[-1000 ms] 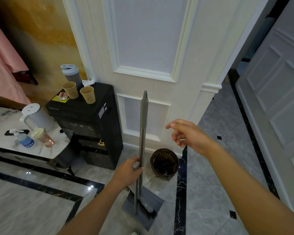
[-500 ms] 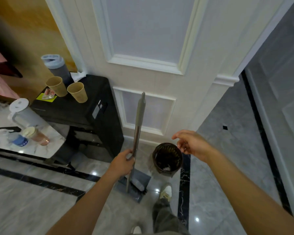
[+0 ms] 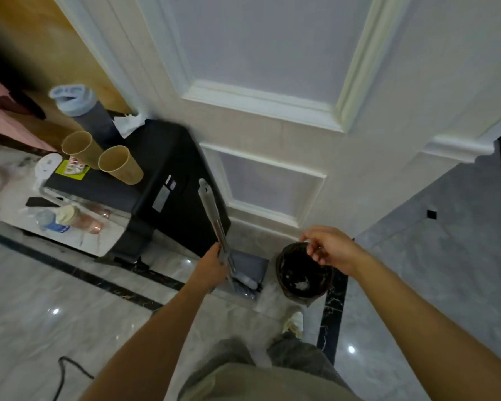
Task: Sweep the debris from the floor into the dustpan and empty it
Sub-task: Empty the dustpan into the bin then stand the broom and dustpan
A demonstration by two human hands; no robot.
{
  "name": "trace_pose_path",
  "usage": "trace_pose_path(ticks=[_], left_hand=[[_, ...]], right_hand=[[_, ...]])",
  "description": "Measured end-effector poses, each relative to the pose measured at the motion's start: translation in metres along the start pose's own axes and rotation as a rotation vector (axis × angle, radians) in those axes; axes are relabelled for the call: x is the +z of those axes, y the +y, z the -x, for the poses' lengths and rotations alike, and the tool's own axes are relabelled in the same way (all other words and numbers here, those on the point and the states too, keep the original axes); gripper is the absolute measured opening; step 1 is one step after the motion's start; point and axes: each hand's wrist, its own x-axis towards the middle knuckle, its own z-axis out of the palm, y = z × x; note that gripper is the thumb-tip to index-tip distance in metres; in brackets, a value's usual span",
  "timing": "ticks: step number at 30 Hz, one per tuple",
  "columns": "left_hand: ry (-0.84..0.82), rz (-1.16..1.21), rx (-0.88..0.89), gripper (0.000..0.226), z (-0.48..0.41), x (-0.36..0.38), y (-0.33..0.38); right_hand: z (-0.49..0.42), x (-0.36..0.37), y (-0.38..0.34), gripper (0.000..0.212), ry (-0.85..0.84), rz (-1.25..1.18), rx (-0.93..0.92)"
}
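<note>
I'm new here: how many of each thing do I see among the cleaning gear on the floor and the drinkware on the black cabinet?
paper cups: 2
lidded bottle: 1
broom: 1
dustpan: 1
waste bin: 1
Total: 6

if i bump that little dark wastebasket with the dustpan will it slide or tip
Probably slide: the wastebasket stands on a glossy tile floor that shows light glints, so grip looks low. It is likely light, since it looks small and holds only a few pale scraps. Tipping seems less likely, as it looks squat and wide-mouthed.
</note>
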Motion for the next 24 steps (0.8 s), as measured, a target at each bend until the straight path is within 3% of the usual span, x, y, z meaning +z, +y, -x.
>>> trace_pose_path(ticks=[3,11,17,24], left_hand=[[0.000,-0.041,-0.050,0.062,-0.025,0.000,0.005],[-0.052,-0.022,-0.093,0.057,-0.108,-0.011,0.004],[-0.125,0.050,-0.139,0.036,-0.184,-0.001,-0.035],[-0.164,0.076,-0.107,0.058,-0.190,-0.010,-0.026]], right_hand=[[-0.022,-0.003,-0.001,0.021,0.004,-0.011,0.052],[-0.064,0.015,-0.004,0.024,0.098,-0.042,0.150],[-0.083,0.040,-0.013,0.027,0.150,-0.052,0.188],[-0.089,0.060,-0.014,0.027,0.169,-0.088,0.211]])
